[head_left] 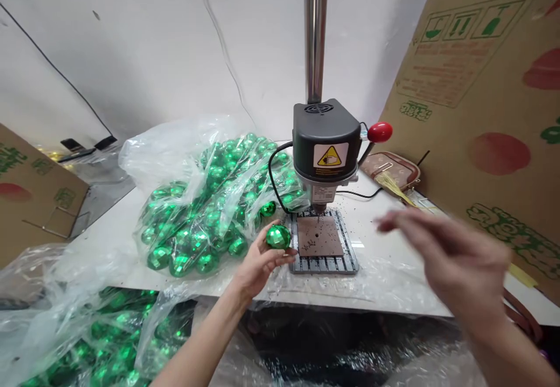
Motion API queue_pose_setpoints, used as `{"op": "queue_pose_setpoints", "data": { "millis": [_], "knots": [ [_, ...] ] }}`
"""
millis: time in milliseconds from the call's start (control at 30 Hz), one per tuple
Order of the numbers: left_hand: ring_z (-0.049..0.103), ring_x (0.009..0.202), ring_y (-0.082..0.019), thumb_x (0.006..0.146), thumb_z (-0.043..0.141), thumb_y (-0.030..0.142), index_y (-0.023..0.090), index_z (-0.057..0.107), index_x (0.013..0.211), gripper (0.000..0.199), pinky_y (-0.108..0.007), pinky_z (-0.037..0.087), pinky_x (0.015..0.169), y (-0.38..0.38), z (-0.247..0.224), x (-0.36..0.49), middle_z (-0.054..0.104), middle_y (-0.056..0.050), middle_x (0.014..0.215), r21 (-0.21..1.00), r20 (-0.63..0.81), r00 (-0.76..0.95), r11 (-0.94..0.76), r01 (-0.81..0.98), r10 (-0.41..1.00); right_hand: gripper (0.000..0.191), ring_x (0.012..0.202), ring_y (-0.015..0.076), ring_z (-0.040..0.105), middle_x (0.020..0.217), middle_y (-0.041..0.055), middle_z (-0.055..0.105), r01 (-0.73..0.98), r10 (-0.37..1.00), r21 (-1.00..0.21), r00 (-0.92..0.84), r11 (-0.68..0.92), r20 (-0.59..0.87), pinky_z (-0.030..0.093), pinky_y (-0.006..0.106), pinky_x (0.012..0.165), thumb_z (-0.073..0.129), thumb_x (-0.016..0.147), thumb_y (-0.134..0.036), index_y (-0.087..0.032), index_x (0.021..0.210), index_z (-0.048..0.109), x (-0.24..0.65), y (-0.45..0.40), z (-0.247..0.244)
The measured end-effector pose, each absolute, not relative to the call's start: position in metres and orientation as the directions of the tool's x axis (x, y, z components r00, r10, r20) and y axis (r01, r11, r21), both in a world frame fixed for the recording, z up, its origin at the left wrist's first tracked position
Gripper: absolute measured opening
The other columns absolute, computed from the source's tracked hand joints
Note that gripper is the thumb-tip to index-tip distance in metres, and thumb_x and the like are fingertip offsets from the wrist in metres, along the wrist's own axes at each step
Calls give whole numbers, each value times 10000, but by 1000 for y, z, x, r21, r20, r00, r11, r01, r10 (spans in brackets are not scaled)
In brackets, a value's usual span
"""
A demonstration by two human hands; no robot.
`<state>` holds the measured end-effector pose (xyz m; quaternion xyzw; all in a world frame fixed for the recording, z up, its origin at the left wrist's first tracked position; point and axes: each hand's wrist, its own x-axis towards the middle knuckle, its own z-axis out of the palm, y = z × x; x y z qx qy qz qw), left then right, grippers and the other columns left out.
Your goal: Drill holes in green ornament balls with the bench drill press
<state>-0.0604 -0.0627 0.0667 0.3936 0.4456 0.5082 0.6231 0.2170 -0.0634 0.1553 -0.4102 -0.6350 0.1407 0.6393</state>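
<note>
My left hand [258, 267] holds a shiny green faceted ball [278, 237] at the left edge of the drill press base [324, 265]. On that base lies a brown square board [321, 244] with a small hole and dark shavings. Above it is the black drill press head [326, 136], its bit pointing down. My right hand [450, 258] is raised to the right of the base, blurred by motion, with its fingertips near each other; whether it holds anything cannot be made out.
Clear plastic bags of green balls [196, 229] cover the table's left part, and more balls [109, 340] lie in plastic below. The red-knobbed lever [380, 132] juts right. A pouch [389, 168] and a large carton [490, 112] stand at the right.
</note>
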Motion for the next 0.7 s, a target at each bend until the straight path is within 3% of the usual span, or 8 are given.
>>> {"op": "queue_pose_setpoints", "data": {
  "millis": [67,200,367,433,500,567,633,700],
  "knots": [
    [720,940,-254,743,774,351,243,479,1410,738,-345,568,787,-60,69,-46,692,-104,1129,849,-210,167,265,-457,963,141,811,154,714,920,13,730,197,646,-747,394,636,654,634,347,774,642,872,-314,-342,981,728,224,-37,186],
    [679,829,-187,829,684,497,214,591,1303,560,-274,513,660,-42,56,-27,684,-105,1122,852,-203,58,206,-482,977,244,899,97,661,1133,53,663,114,756,-801,276,587,593,580,297,837,591,900,-422,-259,1074,642,213,20,218],
    [568,725,-138,830,677,368,160,628,1162,395,-285,475,696,-29,33,-16,638,-56,906,994,-95,-53,91,-61,994,256,698,60,586,902,17,638,-8,858,-861,85,509,507,530,232,668,518,931,-421,-201,1062,512,186,52,223],
    [541,778,-160,826,639,283,169,606,1066,268,-309,454,726,-33,30,-16,585,-48,906,979,80,-246,-30,201,966,282,732,66,601,907,0,621,-8,832,-837,114,547,543,535,246,707,542,913,-434,-202,1071,519,185,51,220],
    [502,836,-172,810,591,195,194,535,947,148,-326,430,769,-43,31,-19,520,-38,937,899,341,-480,-130,419,808,326,843,84,623,992,12,616,40,768,-794,231,606,598,544,286,805,544,908,-442,-209,1134,517,192,47,209],
    [476,867,-176,812,536,145,220,438,864,134,-334,415,810,-56,33,-22,460,-20,921,851,487,-600,-188,491,635,346,963,111,619,1095,38,603,188,699,-778,351,599,623,536,333,889,492,929,-451,-220,1187,498,203,40,184],
    [475,867,-174,827,506,130,231,390,826,154,-330,410,819,-70,34,-22,432,-7,894,854,496,-609,-223,470,619,308,1014,133,603,1122,59,602,383,722,-810,382,444,577,533,361,907,411,952,-418,-215,1171,489,210,28,147],
    [493,868,-174,846,508,142,234,396,828,147,-319,415,802,-84,33,-17,445,-8,904,875,451,-559,-222,430,695,309,950,163,624,1077,92,637,433,816,-826,282,361,505,559,387,843,442,935,-415,-183,1109,549,208,10,104]
  ]
}}
